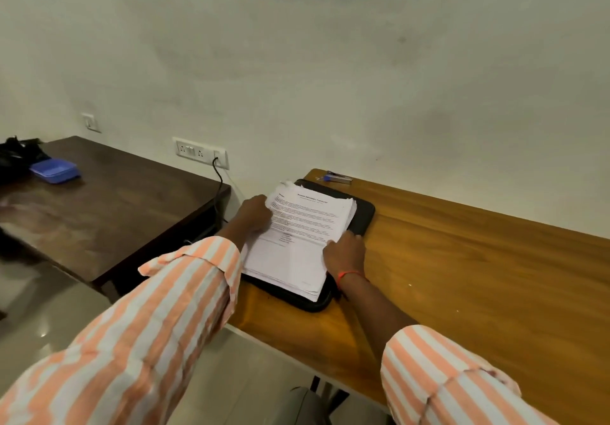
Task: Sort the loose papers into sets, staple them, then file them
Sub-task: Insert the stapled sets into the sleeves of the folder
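A thick stack of printed white papers (302, 233) lies on a black file folder (363, 216) at the left end of the light wooden table (478, 276). My left hand (255, 215) holds the stack's left edge, fingers curled onto the sheets. My right hand (345, 254) grips the stack's right edge near its lower corner. A small blue and silver stapler (336, 177) lies behind the folder, close to the wall.
A dark wooden table (115, 200) stands to the left, carrying a blue plastic box (55, 170) and a black bag (16, 157). A black cable (218, 180) hangs from the wall socket (199, 152) between the two tables. The floor is tiled.
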`<state>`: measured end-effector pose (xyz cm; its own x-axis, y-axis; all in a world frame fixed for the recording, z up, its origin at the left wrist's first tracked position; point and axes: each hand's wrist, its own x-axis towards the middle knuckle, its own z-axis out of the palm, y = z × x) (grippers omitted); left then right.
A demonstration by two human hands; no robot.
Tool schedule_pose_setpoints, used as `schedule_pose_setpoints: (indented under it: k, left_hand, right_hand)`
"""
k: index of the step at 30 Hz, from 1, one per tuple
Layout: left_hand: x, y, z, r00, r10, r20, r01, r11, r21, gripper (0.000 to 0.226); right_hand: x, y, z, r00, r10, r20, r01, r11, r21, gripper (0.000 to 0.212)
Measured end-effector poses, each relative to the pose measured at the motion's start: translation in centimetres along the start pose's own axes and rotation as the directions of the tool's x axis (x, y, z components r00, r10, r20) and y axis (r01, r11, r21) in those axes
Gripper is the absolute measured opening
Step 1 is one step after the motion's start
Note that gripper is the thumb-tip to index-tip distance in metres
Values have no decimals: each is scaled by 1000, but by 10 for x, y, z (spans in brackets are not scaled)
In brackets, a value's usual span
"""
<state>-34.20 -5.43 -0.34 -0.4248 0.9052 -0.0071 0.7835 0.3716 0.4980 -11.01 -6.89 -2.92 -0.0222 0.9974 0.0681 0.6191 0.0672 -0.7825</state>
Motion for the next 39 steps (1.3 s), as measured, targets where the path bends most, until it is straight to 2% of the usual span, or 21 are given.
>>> schedule_pose_setpoints:
  k: [5,9,13,16,20,23,26,28,31,33,35,37,39]
  left_hand:
    - [6,8,-3,999,11,-31,-15,993,-118,40]
    - [8,14,-4,999,19,-36,-23,995,-92,33]
    - [2,24,1,999,21,30,-19,996,-85,41]
    - [-8,33,12,998,38,46,-30,988,-151,40]
    - [-22,53,41,1000,0,10,2,964,-267,36]
    - [-29,79,61,995,-74,65,94,908,-409,45]
    - [-42,115,70,985,-50,168,146,761,-632,40]
    - [-52,145,71,991,51,128,68,624,-778,33]
    - [-77,191,55,985,157,-73,-142,494,-858,28]
    - [-94,215,45,946,245,-212,-306,462,-833,26]
    - [-107,229,43,909,310,-281,-397,431,-810,29]
    - [-117,236,54,886,355,-298,-435,416,-798,33]
    - [-122,231,73,897,363,-254,-399,413,-819,33]
  right_hand:
    - [10,6,0,1000,-12,-12,12,999,39,23]
    - [10,4,-1,998,-17,-59,19,999,31,20]
    - [18,14,-12,993,45,-112,-42,999,30,22]
    - [28,33,-29,991,118,-58,-114,991,74,29]
    - [34,56,-65,993,119,10,-118,976,183,28]
    - [39,76,-91,990,139,37,-144,959,246,27]
    - [39,92,-124,991,129,24,-130,929,348,27]
    - [34,91,-154,996,50,-70,-16,909,417,26]
    - [30,71,-202,977,-14,-214,127,845,519,22]
    - [29,62,-227,964,-22,-267,174,808,563,24]
    - [28,62,-243,958,-38,-283,206,777,595,32]
    - [23,72,-252,963,-36,-269,200,761,617,39]
    - [18,90,-248,976,-27,-214,156,775,612,40]
